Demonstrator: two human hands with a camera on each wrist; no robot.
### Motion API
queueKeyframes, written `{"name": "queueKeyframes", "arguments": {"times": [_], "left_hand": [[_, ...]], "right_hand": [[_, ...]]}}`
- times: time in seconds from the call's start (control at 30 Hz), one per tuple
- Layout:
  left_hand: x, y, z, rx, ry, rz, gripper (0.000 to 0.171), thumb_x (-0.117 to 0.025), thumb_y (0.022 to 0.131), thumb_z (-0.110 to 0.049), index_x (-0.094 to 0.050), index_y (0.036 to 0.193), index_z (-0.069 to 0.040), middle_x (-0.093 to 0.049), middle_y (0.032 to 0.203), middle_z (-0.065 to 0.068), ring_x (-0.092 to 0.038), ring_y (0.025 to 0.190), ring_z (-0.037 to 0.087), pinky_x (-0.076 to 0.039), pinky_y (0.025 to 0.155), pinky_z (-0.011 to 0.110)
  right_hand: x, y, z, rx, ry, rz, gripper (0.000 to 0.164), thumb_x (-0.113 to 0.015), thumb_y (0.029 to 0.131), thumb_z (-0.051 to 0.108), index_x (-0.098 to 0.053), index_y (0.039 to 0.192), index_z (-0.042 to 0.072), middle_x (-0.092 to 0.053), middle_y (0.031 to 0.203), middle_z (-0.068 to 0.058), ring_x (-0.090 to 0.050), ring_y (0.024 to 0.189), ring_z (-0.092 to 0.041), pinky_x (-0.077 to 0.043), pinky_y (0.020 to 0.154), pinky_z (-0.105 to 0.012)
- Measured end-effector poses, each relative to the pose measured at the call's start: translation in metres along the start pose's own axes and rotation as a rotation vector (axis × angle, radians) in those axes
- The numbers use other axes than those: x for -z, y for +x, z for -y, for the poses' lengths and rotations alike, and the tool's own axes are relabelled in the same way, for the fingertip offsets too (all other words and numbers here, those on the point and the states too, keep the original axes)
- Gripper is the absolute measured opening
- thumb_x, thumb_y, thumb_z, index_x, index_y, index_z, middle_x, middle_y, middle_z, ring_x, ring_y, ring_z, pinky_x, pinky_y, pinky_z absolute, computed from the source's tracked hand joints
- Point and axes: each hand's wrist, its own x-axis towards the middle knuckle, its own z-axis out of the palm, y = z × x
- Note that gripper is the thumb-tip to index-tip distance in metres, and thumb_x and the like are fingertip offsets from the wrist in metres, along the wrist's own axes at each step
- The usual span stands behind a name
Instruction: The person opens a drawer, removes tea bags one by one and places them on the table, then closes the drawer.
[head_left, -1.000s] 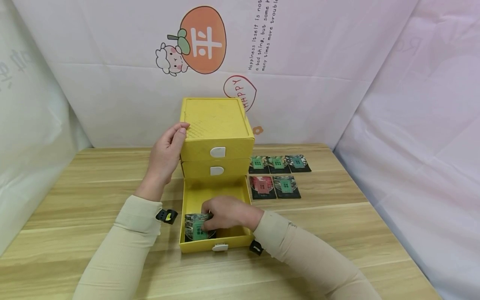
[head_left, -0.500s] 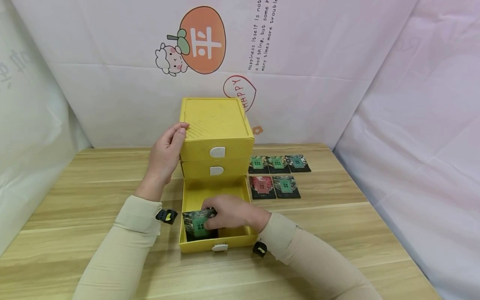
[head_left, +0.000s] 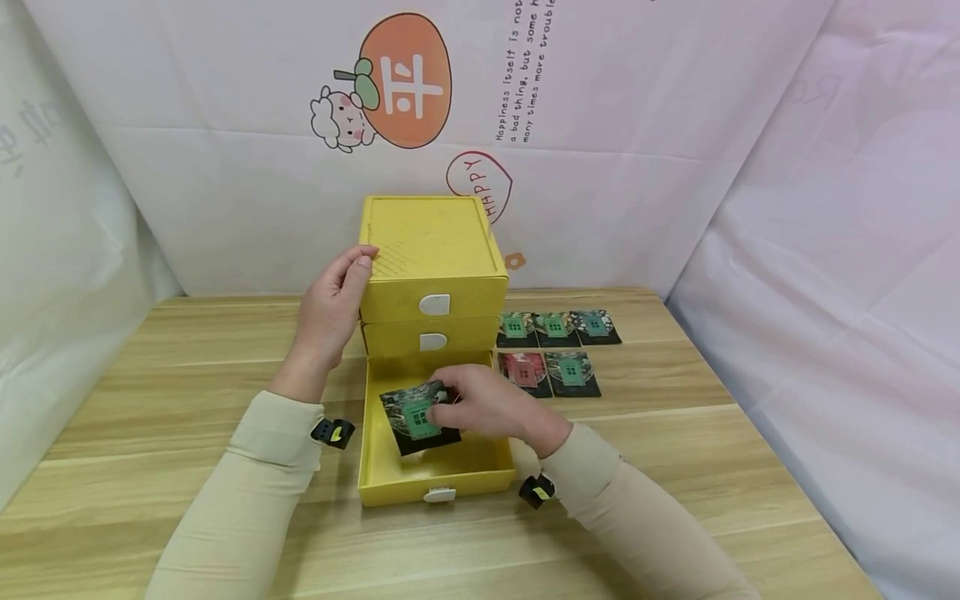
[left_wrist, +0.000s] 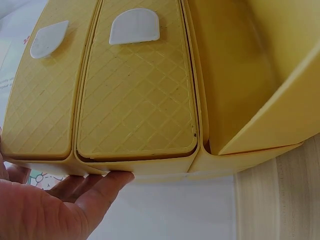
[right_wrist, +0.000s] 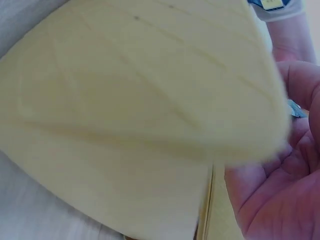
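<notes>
A yellow box of stacked drawers [head_left: 427,237] stands on the table, its bottom drawer [head_left: 437,487] pulled out. My left hand [head_left: 330,308] rests against the box's left side near the top; in the left wrist view its fingers [left_wrist: 102,192] lie fairly straight along that side. My right hand [head_left: 491,404] pinches a thin, square dark card with a green label [head_left: 412,421], thumb on its face. The card hangs tilted above the open drawer. In the right wrist view the drawer's outer wall [right_wrist: 125,100] hides most of the card and fingertips.
Several similar square cards lie in two rows right of the box; one has a red label [head_left: 525,372], another a green one [head_left: 573,372]. Two upper drawers with white tabs [head_left: 435,304] are closed. A printed white cloth [head_left: 600,108] stands behind the wooden table [head_left: 675,467].
My right hand has lifted the card from the drawer's front left corner, up and to the right, and the card has turned a little. The left hand has stayed in place.
</notes>
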Motion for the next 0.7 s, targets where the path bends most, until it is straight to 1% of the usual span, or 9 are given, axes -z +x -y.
{"name": "queueKeyframes", "arguments": {"times": [0.07,0.17,0.23,0.43,0.57,0.7], "left_hand": [[0.000,0.000,0.000,-0.001,0.001,-0.002,0.053,-0.044,0.109,-0.055,-0.058,0.150,-0.024,-0.053,0.157,-0.004,-0.045,0.146,0.021,-0.038,0.118,0.048],[0.000,0.000,0.000,-0.004,0.004,-0.005,0.053,-0.044,0.109,-0.055,-0.058,0.149,-0.024,-0.053,0.157,-0.004,-0.046,0.145,0.021,-0.038,0.118,0.048],[0.000,0.000,0.000,-0.006,0.007,-0.007,0.053,-0.044,0.109,-0.055,-0.058,0.149,-0.024,-0.053,0.156,-0.004,-0.046,0.145,0.021,-0.038,0.117,0.048],[0.000,0.000,0.001,-0.010,0.014,-0.007,0.054,-0.043,0.108,-0.057,-0.059,0.149,-0.024,-0.054,0.156,-0.003,-0.046,0.145,0.021,-0.038,0.117,0.048],[0.000,0.001,0.001,-0.009,0.014,-0.009,0.054,-0.044,0.108,-0.057,-0.059,0.149,-0.024,-0.054,0.156,-0.003,-0.047,0.144,0.021,-0.038,0.118,0.048],[0.000,0.001,0.001,-0.009,0.006,-0.006,0.054,-0.044,0.108,-0.056,-0.059,0.149,-0.024,-0.054,0.156,-0.003,-0.046,0.145,0.021,-0.038,0.118,0.048]], "right_hand": [[0.003,-0.002,-0.002,-0.005,0.020,-0.022,0.006,-0.069,0.098,0.021,-0.068,0.096,0.015,-0.059,0.073,0.008,-0.052,0.061,-0.005,-0.044,0.059,-0.023],[0.008,-0.006,-0.003,-0.022,0.038,-0.057,0.008,-0.069,0.097,0.023,-0.067,0.093,0.017,-0.058,0.073,0.007,-0.051,0.063,-0.007,-0.043,0.059,-0.024],[0.011,-0.009,-0.005,-0.029,0.051,-0.078,0.011,-0.069,0.097,0.023,-0.065,0.089,0.017,-0.056,0.073,0.006,-0.050,0.063,-0.008,-0.040,0.059,-0.025],[0.022,-0.018,-0.009,-0.012,0.087,-0.143,0.026,-0.069,0.097,0.023,-0.053,0.078,0.015,-0.046,0.071,0.003,-0.045,0.064,-0.013,-0.034,0.059,-0.026],[0.032,-0.026,-0.012,-0.021,0.121,-0.190,0.033,-0.070,0.099,0.026,-0.049,0.078,0.014,-0.043,0.072,0.001,-0.044,0.065,-0.016,-0.036,0.061,-0.029],[0.043,-0.033,-0.014,-0.031,0.183,-0.226,0.029,-0.069,0.101,0.027,-0.053,0.083,0.012,-0.042,0.071,-0.001,-0.042,0.063,-0.019,-0.037,0.060,-0.030]]}}
